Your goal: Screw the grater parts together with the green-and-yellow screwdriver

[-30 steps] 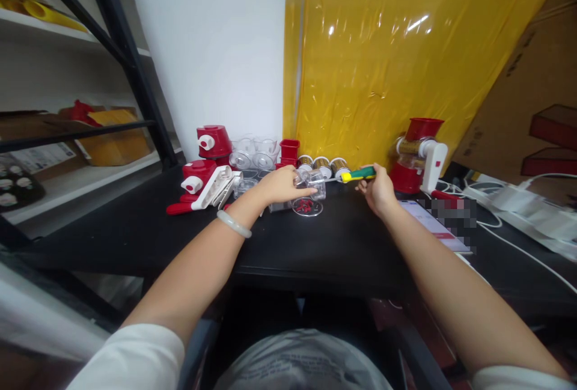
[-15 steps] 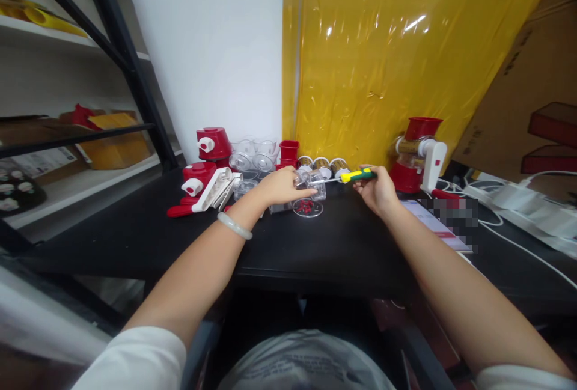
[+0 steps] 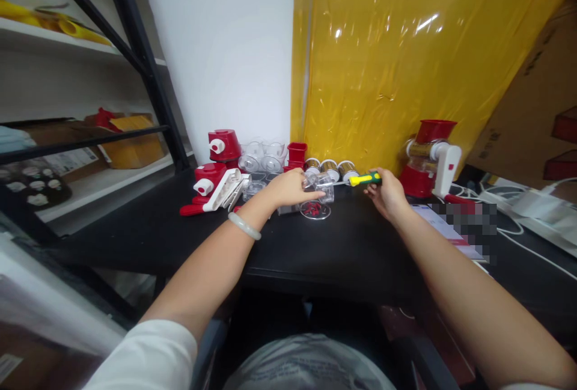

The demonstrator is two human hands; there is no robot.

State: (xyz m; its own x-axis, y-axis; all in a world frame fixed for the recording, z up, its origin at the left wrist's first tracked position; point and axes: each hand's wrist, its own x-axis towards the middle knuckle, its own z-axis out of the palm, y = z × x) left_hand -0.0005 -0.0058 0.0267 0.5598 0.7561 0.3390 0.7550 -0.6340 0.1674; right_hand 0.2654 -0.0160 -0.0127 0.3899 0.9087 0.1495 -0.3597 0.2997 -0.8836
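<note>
My left hand (image 3: 292,188) is closed around a clear plastic part (image 3: 325,188) just above the table. In my right hand (image 3: 386,193) is a screwdriver (image 3: 364,179) with a yellow and green handle, held level. Its metal shaft points left and reaches the clear part; whether the tip sits inside it I cannot tell. Below the clear part lies a round clear dish (image 3: 315,210) with small red pieces. Behind my hands, several metal grater drums (image 3: 330,169) with white rims lie in a row.
Red housings (image 3: 224,145), white crank handles (image 3: 224,189) and clear hoppers (image 3: 264,155) stand at the left back. A whole rotary grater (image 3: 424,158) stands at the right. A phone or tablet (image 3: 446,231), white cables and a power strip (image 3: 536,213) lie on the black table (image 3: 311,252).
The whole scene has shifted slightly right as the camera turned. Both hands keep their holds on the clear part and the screwdriver; the handle shows a somewhat different side.
</note>
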